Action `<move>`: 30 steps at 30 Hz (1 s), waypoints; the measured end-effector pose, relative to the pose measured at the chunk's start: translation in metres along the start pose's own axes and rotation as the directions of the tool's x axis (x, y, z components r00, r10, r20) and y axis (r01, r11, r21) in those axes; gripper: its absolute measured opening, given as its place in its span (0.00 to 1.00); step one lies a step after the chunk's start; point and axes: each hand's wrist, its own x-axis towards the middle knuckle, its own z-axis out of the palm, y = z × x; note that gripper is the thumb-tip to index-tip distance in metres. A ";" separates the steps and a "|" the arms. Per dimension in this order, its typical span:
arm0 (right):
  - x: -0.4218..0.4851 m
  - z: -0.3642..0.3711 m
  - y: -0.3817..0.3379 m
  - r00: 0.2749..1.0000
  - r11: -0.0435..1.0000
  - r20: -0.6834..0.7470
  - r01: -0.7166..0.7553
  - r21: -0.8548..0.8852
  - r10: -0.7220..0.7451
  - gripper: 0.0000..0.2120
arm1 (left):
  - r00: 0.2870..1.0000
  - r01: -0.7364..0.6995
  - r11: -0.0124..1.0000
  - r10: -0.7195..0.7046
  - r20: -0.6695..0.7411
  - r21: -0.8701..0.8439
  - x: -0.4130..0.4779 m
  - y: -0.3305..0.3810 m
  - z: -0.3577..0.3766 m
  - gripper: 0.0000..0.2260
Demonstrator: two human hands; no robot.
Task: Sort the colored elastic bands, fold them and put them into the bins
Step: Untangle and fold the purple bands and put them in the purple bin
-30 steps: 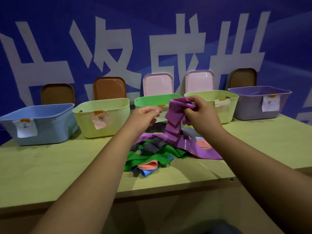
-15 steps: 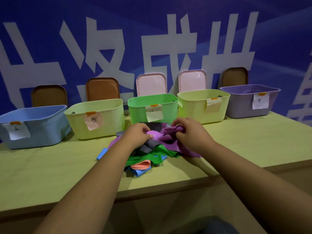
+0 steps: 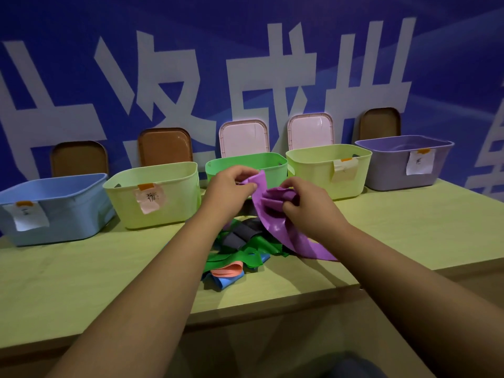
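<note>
Both hands are up over the middle of the table [image 3: 81, 268], working one purple band [image 3: 270, 222]. The left hand [image 3: 231, 186] pinches the band's upper end between thumb and fingers, just in front of the green bin [image 3: 275, 167]. The right hand [image 3: 308, 205] has its fingers curled into a bunch of folds a little lower and to the right. From there the band runs down and trails onto the tabletop at the right edge of the heap.

The rest of the bands lie tangled below the hands: grey bands [image 3: 240, 236] on top, green bands [image 3: 245, 255] spread under them, and an orange band [image 3: 227, 270] and a blue band [image 3: 223, 282] at the near edge.

Five open bins stand in a row along the back of the table: a blue bin [image 3: 54, 208], a left yellow-green bin [image 3: 155, 214], the green one, a right yellow-green bin [image 3: 313, 173] and a purple bin [image 3: 390, 170]. Four show a paper label taped to the front; the green bin's front is hidden by the hands. Behind the bins, brown lids [image 3: 163, 145] and pink lids [image 3: 244, 137] lean upright against a blue backdrop [image 3: 81, 64] with large white characters.
</note>
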 end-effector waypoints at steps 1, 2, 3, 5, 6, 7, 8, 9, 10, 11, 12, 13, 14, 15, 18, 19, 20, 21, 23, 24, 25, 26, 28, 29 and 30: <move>0.001 -0.004 -0.003 1.000 0.999 -0.018 -0.021 0.041 0.022 0.19 | 1.000 0.008 0.998 -0.008 -0.009 -0.058 0.001 0.005 0.002 0.13; 0.001 -0.007 -0.007 0.998 0.995 -0.033 -0.042 0.089 0.045 0.19 | 1.000 0.026 0.991 -0.028 -0.015 -0.129 0.002 0.010 0.005 0.12; 0.003 -0.010 -0.009 0.997 0.990 -0.049 -0.057 0.133 0.064 0.20 | 0.998 0.044 0.979 -0.050 -0.023 -0.200 0.003 0.016 0.009 0.11; 0.005 -0.015 -0.011 0.991 0.977 -0.092 -0.078 0.197 0.097 0.20 | 0.994 0.062 0.948 -0.087 -0.067 -0.314 0.008 0.026 0.018 0.10; 0.006 -0.018 -0.012 0.987 0.967 -0.112 -0.088 0.237 0.118 0.20 | 0.990 0.071 0.933 -0.109 -0.089 -0.354 0.012 0.030 0.022 0.09; 0.007 -0.021 -0.013 0.983 0.950 -0.123 -0.096 0.296 0.138 0.20 | 0.985 0.089 0.919 -0.138 -0.104 -0.384 0.015 0.034 0.025 0.09; 0.007 -0.025 -0.015 0.980 0.927 -0.125 -0.101 0.360 0.156 0.18 | 0.979 0.110 0.906 -0.170 -0.115 -0.408 0.018 0.039 0.028 0.10; 0.008 -0.030 -0.016 0.977 0.903 -0.127 -0.103 0.418 0.171 0.17 | 0.972 0.129 0.894 -0.199 -0.122 -0.428 0.021 0.044 0.031 0.10; 0.008 -0.034 -0.016 0.974 0.881 -0.125 -0.110 0.461 0.187 0.17 | 0.969 0.140 0.882 -0.216 -0.122 -0.450 0.023 0.048 0.034 0.08; 0.009 -0.039 -0.016 0.972 0.860 -0.115 -0.122 0.496 0.205 0.17 | 0.968 0.144 0.866 -0.223 -0.113 -0.479 0.025 0.053 0.038 0.07; 0.010 -0.044 -0.016 0.972 0.839 -0.098 -0.132 0.527 0.214 0.18 | 0.969 0.148 0.848 -0.227 -0.096 -0.509 0.026 0.058 0.041 0.06; 0.010 -0.049 -0.015 0.974 0.820 -0.081 -0.133 0.557 0.212 0.20 | 0.970 0.152 0.824 -0.232 -0.080 -0.546 0.026 0.065 0.045 0.05; 0.010 -0.054 -0.014 0.977 0.802 -0.066 -0.125 0.585 0.201 0.21 | 0.968 0.162 0.791 -0.242 -0.059 -0.590 0.026 0.072 0.049 0.04; 0.009 -0.060 -0.013 0.981 0.785 -0.055 -0.114 0.610 0.185 0.21 | 0.968 0.175 0.748 -0.249 -0.026 -0.641 0.027 0.078 0.053 0.06; 0.001 -0.081 -0.009 0.991 0.753 -0.045 -0.068 0.654 0.128 0.22 | 0.967 0.219 0.603 -0.238 0.089 -0.767 0.028 0.097 0.065 0.12; -0.002 -0.088 -0.006 0.993 0.766 -0.051 -0.052 0.640 0.110 0.24 | 0.966 0.236 0.571 -0.227 0.125 -0.787 0.028 0.103 0.070 0.12; -0.004 -0.094 -0.003 0.993 0.786 -0.062 -0.041 0.616 0.101 0.26 | 0.963 0.256 0.545 -0.213 0.163 -0.799 0.027 0.110 0.075 0.12; -0.006 -0.100 0.002 0.991 0.806 -0.083 -0.034 0.592 0.102 0.28 | 0.959 0.278 0.515 -0.195 0.205 -0.811 0.026 0.118 0.081 0.12; -0.008 -0.110 0.012 0.980 0.820 -0.150 -0.020 0.573 0.129 0.29 | 0.946 0.325 0.453 -0.154 0.286 -0.830 0.023 0.133 0.092 0.13; -0.009 -0.116 0.018 0.972 0.818 -0.184 -0.013 0.575 0.145 0.29 | 0.942 0.336 0.447 -0.138 0.307 -0.829 0.023 0.140 0.100 0.13; -0.009 -0.121 0.022 0.965 0.817 -0.212 -0.005 0.577 0.155 0.28 | 0.940 0.339 0.458 -0.125 0.317 -0.822 0.024 0.142 0.107 0.12; -0.011 -0.128 0.027 0.957 0.817 -0.238 0.003 0.577 0.164 0.27 | 0.939 0.337 0.481 -0.111 0.325 -0.809 0.026 0.145 0.116 0.12; -0.013 -0.143 0.042 0.940 0.826 -0.294 0.023 0.563 0.174 0.26 | 0.937 0.327 0.540 -0.080 0.340 -0.776 0.033 0.149 0.138 0.12; -0.013 -0.151 0.050 0.933 0.835 -0.315 0.028 0.550 0.177 0.26 | 0.939 0.316 0.576 -0.077 0.335 -0.754 0.038 0.151 0.150 0.10; -0.014 -0.158 0.059 0.926 0.847 -0.332 0.024 0.532 0.182 0.27 | 0.941 0.305 0.609 -0.077 0.329 -0.732 0.040 0.154 0.162 0.08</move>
